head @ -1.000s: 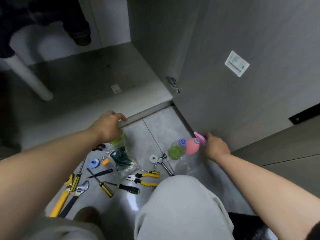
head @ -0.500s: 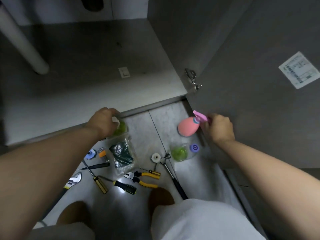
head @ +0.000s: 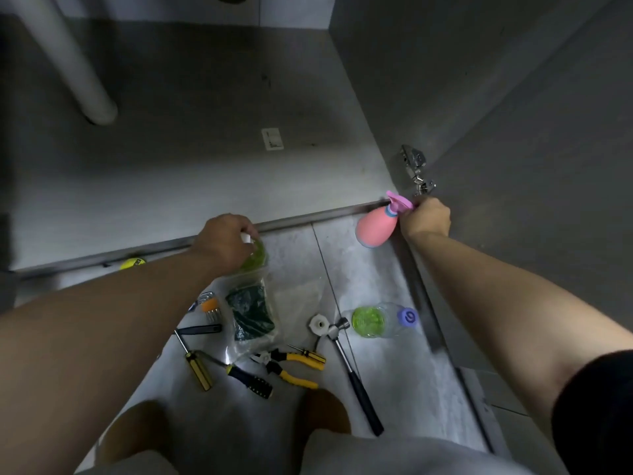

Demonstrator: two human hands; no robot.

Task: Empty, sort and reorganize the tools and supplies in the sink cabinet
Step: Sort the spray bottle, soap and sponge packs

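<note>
My right hand [head: 426,217] grips the pink trigger head of a pink spray bottle [head: 375,228], held in the air at the cabinet's front edge near the door hinge [head: 416,169]. My left hand [head: 224,241] holds a green-tinted clear bottle [head: 255,257] by its white top, just in front of the cabinet sill. Below it lies a clear bag of dark green pads [head: 251,313]. The cabinet floor [head: 188,159] is bare apart from a white sticker [head: 272,138].
On the tiled floor lie a clear bottle with green contents and blue cap [head: 382,320], a hammer [head: 356,371], yellow pliers [head: 287,366], screwdrivers [head: 197,363], hex keys [head: 209,308] and a white fitting [head: 318,324]. A white drain pipe [head: 78,70] stands back left; the open door [head: 531,166] is right.
My right hand lifted the pink spray bottle off the floor, away from the clear bottle, up toward the cabinet edge. My left hand stays on the green bottle by the sill. The view tilted toward the cabinet.
</note>
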